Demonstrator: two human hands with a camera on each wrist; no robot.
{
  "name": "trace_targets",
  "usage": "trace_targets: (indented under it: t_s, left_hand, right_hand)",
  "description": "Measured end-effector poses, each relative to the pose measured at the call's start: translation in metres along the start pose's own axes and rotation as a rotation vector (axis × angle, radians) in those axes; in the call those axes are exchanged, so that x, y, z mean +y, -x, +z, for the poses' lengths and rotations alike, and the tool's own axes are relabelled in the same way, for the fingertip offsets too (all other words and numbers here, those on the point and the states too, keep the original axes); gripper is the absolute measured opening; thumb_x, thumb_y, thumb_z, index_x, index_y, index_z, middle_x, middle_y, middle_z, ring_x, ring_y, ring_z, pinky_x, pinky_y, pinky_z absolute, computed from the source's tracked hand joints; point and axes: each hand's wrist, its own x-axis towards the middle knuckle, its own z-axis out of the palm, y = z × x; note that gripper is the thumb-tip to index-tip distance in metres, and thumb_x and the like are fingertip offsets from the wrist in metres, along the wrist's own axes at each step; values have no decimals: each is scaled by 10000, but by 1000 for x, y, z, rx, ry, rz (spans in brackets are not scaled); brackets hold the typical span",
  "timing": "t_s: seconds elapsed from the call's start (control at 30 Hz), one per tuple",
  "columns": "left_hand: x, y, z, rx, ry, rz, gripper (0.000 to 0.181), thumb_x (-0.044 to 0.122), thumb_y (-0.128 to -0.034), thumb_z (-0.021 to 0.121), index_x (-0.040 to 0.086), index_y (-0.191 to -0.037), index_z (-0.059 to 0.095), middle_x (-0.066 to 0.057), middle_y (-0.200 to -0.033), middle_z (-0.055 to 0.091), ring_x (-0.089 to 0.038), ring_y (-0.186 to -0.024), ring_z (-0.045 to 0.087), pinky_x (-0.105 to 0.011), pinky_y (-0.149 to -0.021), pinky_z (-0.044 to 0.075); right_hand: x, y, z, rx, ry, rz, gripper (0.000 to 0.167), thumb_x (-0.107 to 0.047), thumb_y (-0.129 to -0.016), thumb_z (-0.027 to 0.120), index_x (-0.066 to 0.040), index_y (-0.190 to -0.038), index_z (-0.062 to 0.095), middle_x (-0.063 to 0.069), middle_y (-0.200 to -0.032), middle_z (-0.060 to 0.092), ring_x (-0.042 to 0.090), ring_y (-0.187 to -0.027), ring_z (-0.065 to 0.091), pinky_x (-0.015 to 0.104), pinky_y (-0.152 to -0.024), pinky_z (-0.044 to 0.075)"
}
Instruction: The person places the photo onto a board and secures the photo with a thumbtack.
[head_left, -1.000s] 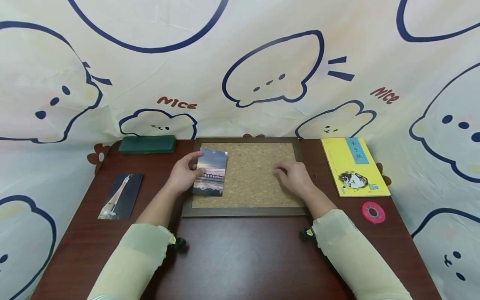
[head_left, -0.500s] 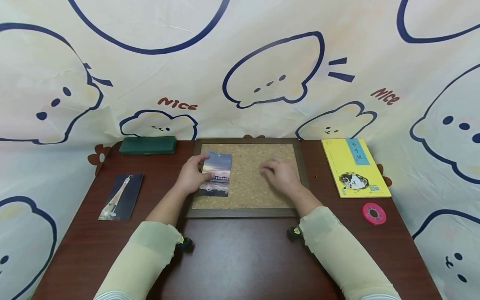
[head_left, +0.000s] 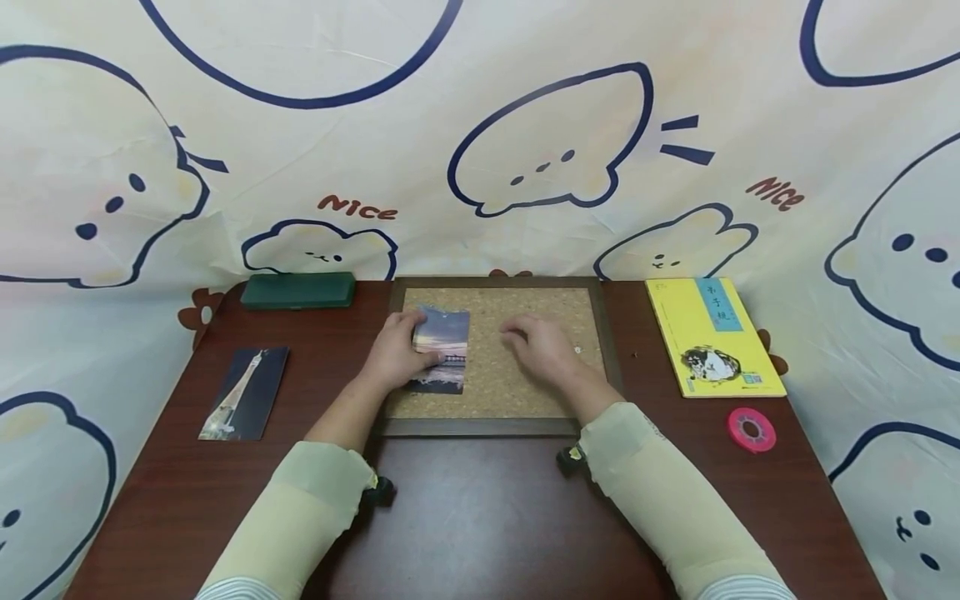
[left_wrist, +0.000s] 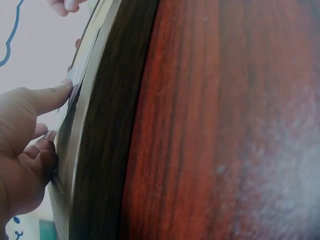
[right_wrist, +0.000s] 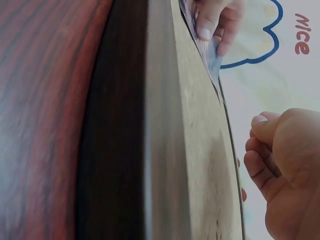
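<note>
In the head view, a sunset photo (head_left: pixel 447 371) showing a pier lies over the left part of a framed cork board (head_left: pixel 487 406). My left hand (head_left: pixel 393 357) grips the photo's left side, the thumb on its face. From the right wrist view, the photo (right_wrist: pixel 212 62) appears slightly raised off the cork. My right hand (head_left: pixel 543 350) hovers over the board to the right of the photo, apart from it. Its fingers are curled, with thumb and index tips together. Whether something tiny sits between them is hidden. A small pale speck (head_left: pixel 577 350) lies on the cork beside that hand.
A tower photo (head_left: pixel 243 396) lies on the table at left. Behind it stands a green case (head_left: pixel 298 291). To the right are a yellow book (head_left: pixel 712 333) and a pink ring-shaped roll (head_left: pixel 752 430). A printed cloth (head_left: pixel 420 150) hangs behind the table.
My left hand has slid the sunset photo a little rightward, onto the cork. My right hand has moved left toward it, uncovering the pale speck.
</note>
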Motion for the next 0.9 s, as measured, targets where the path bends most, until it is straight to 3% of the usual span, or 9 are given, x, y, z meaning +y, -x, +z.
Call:
trace_targets:
  t_s: [0.4,0.6,0.9]
  left_hand:
    - [4,2,4,-15,-44,-8,822,385,-896,815,58,-1555,448,-207,-1512,395,-401,-1355,466,-556,-1110,402]
    - [5,1,4,-15,-47,-8,812,373,-899,813,58,-1555,452,-205,-1513,385,-393,-1345,464,-546,-1107,405]
    - [4,2,6,-9,-47,-5,824,386,-887,822,58,-1551,461,-225,-1525,374,-413,-1361,450,-558,-1110,397]
  right_hand:
    - [-19,-18,9,-125,-66,81,252,-253,-1057,610,-167,-1269,714,20,-1241,720,229,-1169,660,446,-1027,510]
    - [-27,-30,14,-98,-124,59,180,-219,-1043,633,-148,-1165,744,9,-1121,740,199,-1052,683,411,-963,538]
    - [-36,-56,32,-124,-168,58,124,-200,-1028,663,-134,-1091,747,-7,-1033,731,150,-918,657,345,-855,545]
